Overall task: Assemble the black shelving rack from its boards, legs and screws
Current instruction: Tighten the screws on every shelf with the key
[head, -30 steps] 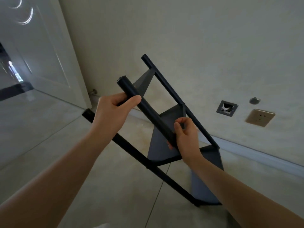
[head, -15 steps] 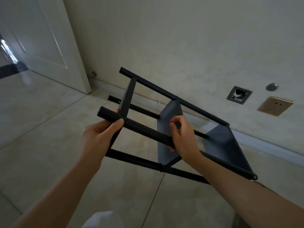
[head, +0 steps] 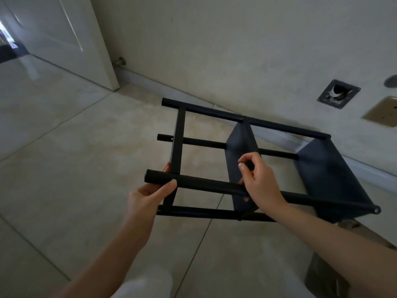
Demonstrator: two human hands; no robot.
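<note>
The black shelving rack (head: 247, 160) was held on its side above the tiled floor (head: 64, 168), near the wall (head: 236, 50), its four legs running roughly level and its three boards standing on edge. The nearest upper leg (head: 204, 185) was gripped close to its end by the left hand (head: 148, 196), thumb on top. The right hand (head: 257, 181) was set at the middle board (head: 240, 143), fingers curled; whether anything was pinched could not be told.
</note>
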